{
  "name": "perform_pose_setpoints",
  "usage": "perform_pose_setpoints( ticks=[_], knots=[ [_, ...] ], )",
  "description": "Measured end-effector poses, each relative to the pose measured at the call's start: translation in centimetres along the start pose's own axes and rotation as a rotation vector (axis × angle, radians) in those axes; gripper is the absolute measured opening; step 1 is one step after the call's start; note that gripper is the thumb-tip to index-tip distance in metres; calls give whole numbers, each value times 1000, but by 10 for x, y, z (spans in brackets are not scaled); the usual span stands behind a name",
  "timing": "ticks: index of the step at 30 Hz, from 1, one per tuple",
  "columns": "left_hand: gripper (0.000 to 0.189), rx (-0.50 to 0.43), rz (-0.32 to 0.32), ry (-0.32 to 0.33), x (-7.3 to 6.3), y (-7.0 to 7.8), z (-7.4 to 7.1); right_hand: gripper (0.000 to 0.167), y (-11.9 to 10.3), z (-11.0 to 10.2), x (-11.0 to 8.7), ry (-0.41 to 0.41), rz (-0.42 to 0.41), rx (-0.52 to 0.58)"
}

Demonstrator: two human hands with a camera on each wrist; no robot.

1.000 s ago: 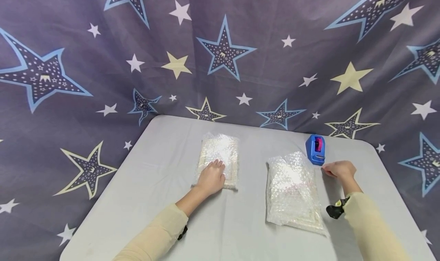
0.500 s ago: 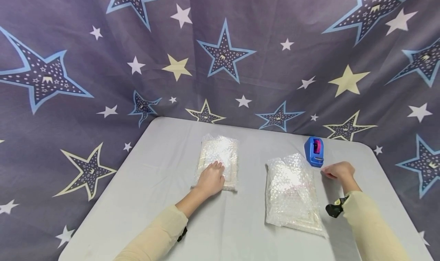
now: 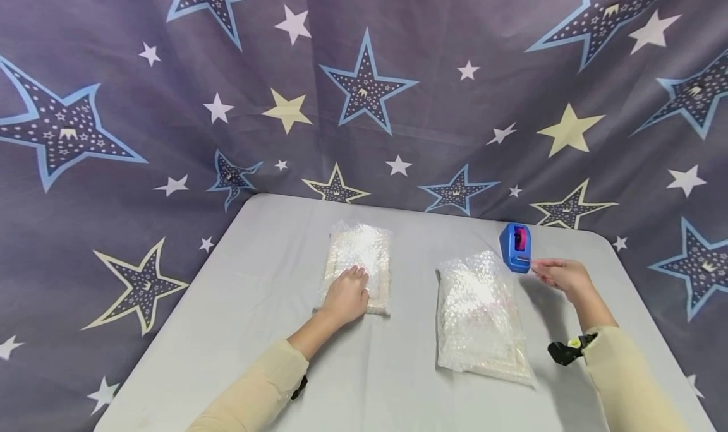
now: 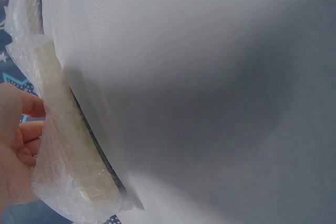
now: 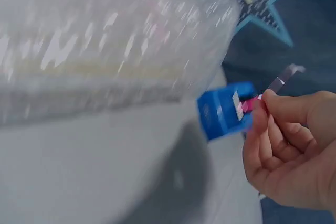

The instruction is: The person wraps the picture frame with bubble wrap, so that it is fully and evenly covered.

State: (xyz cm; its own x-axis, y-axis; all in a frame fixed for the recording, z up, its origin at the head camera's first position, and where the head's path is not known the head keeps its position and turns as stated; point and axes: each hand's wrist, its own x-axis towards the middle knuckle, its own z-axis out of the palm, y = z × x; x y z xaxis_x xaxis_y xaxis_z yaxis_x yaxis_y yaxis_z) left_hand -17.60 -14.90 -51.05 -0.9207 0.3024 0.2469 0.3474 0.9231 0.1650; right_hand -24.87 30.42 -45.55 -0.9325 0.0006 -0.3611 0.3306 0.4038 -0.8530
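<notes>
My left hand [image 3: 345, 297] rests on the near part of a flat, bubble-wrapped package [image 3: 368, 250], which looks like a frame inside. In the left wrist view the fingers [image 4: 32, 104] lie against the wrap beside the package's thick edge. My right hand [image 3: 569, 278] is at the front of a blue tape dispenser [image 3: 515, 256] with a pink core. Thumb and forefinger pinch a short strip of clear tape [image 5: 278, 83], whose free end sticks out past the fingertips in the right wrist view.
A second, larger bubble-wrapped package [image 3: 480, 321] lies between the two hands, just left of the right forearm. Everything lies on a pale cloth-covered table [image 3: 406, 369]. A dark star-print curtain [image 3: 409, 148] hangs behind its back edge.
My right hand has lifted slightly and turned at the wrist, its fingers now pinching at the dispenser's front. The left hand stays on its package.
</notes>
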Motion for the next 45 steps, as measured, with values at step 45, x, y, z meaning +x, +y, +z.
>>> perform_pose_setpoints(
  ticks=[45],
  knots=[
    [32, 7, 52, 70, 1, 0, 3, 12, -135, 284, 52, -343, -833, -596]
  ],
)
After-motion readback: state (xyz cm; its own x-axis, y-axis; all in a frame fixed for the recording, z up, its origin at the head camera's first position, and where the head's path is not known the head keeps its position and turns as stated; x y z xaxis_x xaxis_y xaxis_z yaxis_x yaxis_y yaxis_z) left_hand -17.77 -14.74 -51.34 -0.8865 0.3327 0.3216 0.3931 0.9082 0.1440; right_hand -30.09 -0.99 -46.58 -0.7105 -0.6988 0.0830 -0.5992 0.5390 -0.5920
